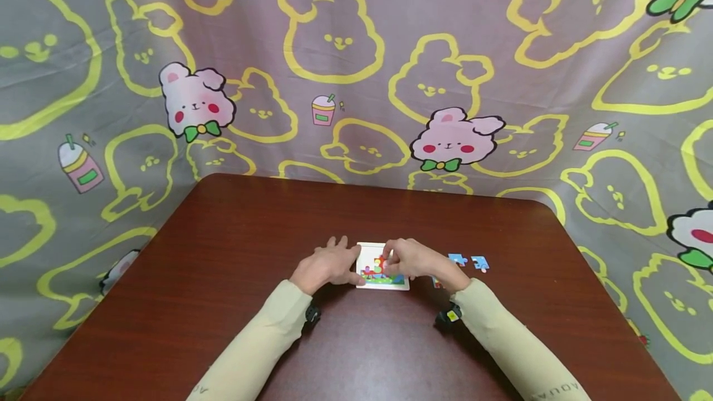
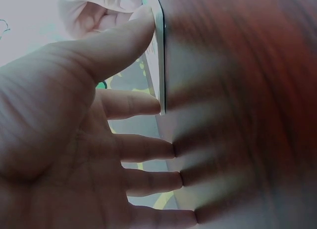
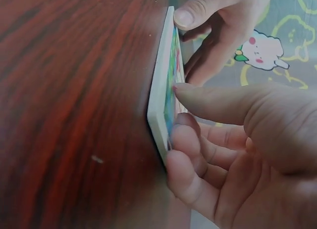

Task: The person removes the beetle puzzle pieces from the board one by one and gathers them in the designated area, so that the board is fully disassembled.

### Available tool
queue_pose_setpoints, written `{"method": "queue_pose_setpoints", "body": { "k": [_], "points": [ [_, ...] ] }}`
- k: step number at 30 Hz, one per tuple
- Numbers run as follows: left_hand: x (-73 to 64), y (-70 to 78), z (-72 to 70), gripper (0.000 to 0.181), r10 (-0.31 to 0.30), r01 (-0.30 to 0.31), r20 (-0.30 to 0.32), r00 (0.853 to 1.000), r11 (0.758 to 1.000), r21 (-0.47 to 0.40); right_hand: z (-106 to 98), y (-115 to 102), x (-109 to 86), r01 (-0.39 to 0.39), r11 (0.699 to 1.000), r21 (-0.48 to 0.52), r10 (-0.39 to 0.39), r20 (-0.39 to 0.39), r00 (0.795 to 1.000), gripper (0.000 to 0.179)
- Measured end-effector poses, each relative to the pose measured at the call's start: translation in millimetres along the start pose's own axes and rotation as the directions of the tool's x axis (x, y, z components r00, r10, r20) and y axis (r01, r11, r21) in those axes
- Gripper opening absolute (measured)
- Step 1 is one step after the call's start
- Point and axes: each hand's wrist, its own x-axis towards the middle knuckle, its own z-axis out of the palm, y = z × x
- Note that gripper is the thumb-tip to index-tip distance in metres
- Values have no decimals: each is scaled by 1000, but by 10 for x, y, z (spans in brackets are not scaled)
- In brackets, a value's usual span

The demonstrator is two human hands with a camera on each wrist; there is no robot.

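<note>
A small jigsaw puzzle board [image 1: 383,287] with a white rim lies on the table, partly filled with bright pieces along its lower part. My left hand [image 1: 328,265] rests at its left side, fingers spread and straight. In the left wrist view the thumb and index fingertip touch the board's edge [image 2: 161,66], and the other fingertips meet the tabletop. Over the board's right half, my right hand [image 1: 413,258] has its fingers bent, pinching a reddish puzzle piece [image 1: 380,260] low over the picture. The right wrist view shows that thumb right at the picture surface; the fingers hide most of the piece.
Blue puzzle pieces [image 1: 479,263] lie loose right of the board, and another multicoloured piece [image 1: 436,282] sits partly under the right wrist. The brown table [image 1: 267,215] reaches back to a cartoon-printed cloth [image 1: 356,104] that hangs behind and at both sides.
</note>
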Motion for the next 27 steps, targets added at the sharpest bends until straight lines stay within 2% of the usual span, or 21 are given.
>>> {"method": "queue_pose_setpoints", "body": {
  "k": [7,14,21,27],
  "points": [
    [4,5,18,82,5,-5,-8,1000,1000,5,-19,-46,-14,-37,999,-20,37,14,999,22],
    [-5,8,16,82,11,-11,-13,1000,1000,4,-19,-45,-8,-40,999,-16,40,18,999,24],
    [-13,5,8,81,13,-13,-20,1000,1000,1,-18,-38,-19,-16,1000,-2,16,20,1000,26],
    [-14,8,3,81,10,-10,-13,1000,1000,0,-8,-38,-29,23,1000,-20,-23,-12,1000,26]
  ]
}}
